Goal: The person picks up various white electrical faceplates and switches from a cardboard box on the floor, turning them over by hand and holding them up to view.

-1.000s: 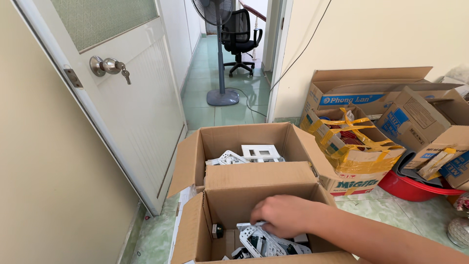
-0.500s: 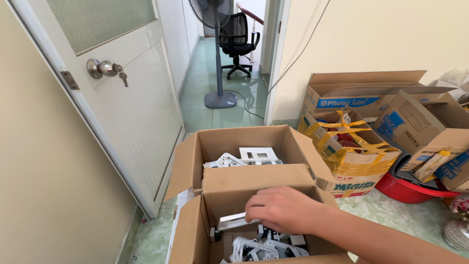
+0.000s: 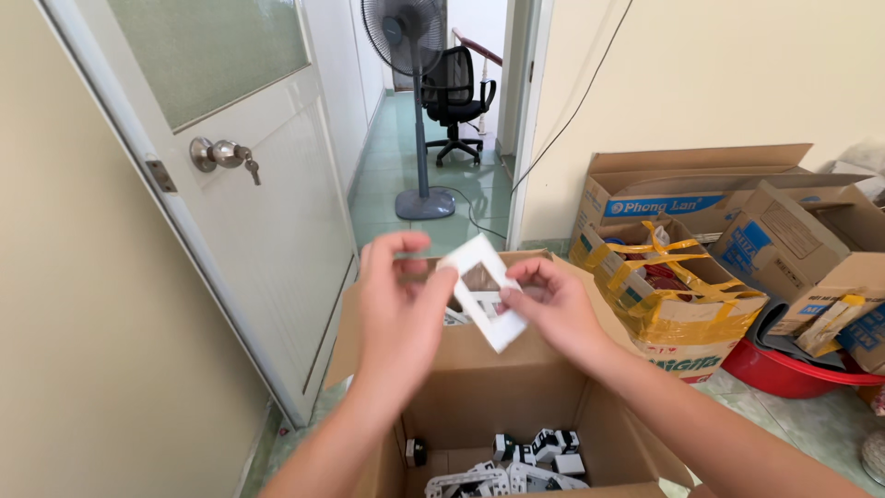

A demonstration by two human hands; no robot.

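Note:
Both my hands are raised over an open cardboard box [image 3: 479,401] and hold a white plastic frame plate [image 3: 486,290] with square cut-outs between them. My left hand [image 3: 398,309] pinches its left edge with fingers curled. My right hand [image 3: 551,309] grips its right lower edge. Down in the near box lie several small white and black plastic switch parts [image 3: 525,461]. A second open box [image 3: 433,304] behind it is mostly hidden by my hands.
A white door [image 3: 249,203] with a metal knob [image 3: 217,154] and key stands open at left. A pedestal fan [image 3: 419,111] and black office chair [image 3: 456,97] stand in the hallway. Taped cardboard boxes [image 3: 682,286] and a red basin [image 3: 793,373] crowd the right.
My right hand has come up out of the near box with the white frame plate. My left hand has come into view and taken its other side. The camera has tilted up a little.

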